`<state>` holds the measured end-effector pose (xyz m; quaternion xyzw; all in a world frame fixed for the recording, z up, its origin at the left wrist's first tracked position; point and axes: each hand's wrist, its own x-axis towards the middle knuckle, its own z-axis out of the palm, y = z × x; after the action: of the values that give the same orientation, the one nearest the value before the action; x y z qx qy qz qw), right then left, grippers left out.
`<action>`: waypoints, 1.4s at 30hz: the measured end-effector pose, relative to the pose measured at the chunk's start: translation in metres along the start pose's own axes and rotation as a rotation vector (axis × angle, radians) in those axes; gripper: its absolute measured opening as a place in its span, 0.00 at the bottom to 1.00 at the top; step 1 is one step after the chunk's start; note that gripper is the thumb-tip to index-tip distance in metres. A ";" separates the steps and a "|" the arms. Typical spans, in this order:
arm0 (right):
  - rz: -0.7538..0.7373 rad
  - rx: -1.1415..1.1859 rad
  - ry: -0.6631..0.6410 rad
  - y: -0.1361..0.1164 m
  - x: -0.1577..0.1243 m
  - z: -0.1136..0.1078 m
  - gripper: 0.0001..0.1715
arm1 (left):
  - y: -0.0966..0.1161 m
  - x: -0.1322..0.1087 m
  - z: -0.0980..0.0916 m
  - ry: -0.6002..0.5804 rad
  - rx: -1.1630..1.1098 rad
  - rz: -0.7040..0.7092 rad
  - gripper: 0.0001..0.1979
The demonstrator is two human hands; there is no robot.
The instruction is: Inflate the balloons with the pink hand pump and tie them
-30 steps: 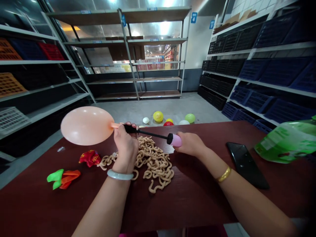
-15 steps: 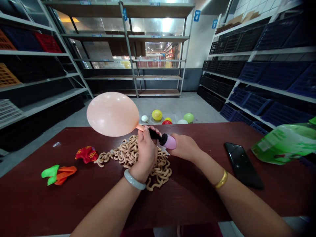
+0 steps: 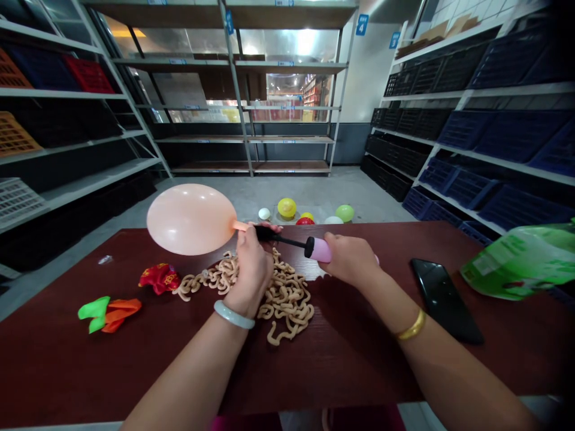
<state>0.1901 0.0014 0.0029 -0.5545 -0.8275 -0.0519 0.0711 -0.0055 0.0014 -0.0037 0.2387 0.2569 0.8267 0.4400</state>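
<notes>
A partly inflated peach balloon point(image 3: 191, 219) sits with its neck on the nozzle end of a hand balloon pump point(image 3: 318, 249). My left hand point(image 3: 253, 257) is closed around the balloon's neck and the pump's black front part. My right hand point(image 3: 353, 258) grips the pink part of the pump, and a black rod shows between the two hands. Below them, a heap of tan, curly snack-like pieces point(image 3: 290, 299) lies on the table, partly covered by my left hand and wrist.
On the brown table point(image 3: 359, 359) lie a red crumpled wrapper point(image 3: 159, 278), limp green and orange balloons point(image 3: 110, 314), a black phone point(image 3: 444, 299) and a green pouch point(image 3: 521, 260). Several inflated balloons point(image 3: 286, 208) rest on the floor beyond. Shelves with crates point(image 3: 516, 137) line the sides.
My hands have moved apart, my left going left with the balloon and my right going right. The pump is drawn out, so its black rod now shows.
</notes>
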 end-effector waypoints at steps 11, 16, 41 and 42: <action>-0.012 0.084 0.035 -0.020 -0.004 0.008 0.19 | 0.004 -0.012 0.007 -0.048 0.021 -0.002 0.07; -0.008 0.044 0.030 0.001 0.005 0.008 0.19 | 0.036 0.032 -0.014 0.053 -0.017 0.099 0.06; -0.003 0.090 -0.025 0.005 0.007 0.010 0.19 | 0.030 0.025 -0.011 0.053 0.026 0.093 0.09; -0.006 0.085 -0.026 0.009 0.008 0.010 0.19 | 0.033 0.031 -0.015 0.065 0.023 0.111 0.10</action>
<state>0.1948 0.0137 -0.0058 -0.5490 -0.8315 -0.0097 0.0839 -0.0507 0.0089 0.0110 0.2306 0.2669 0.8542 0.3819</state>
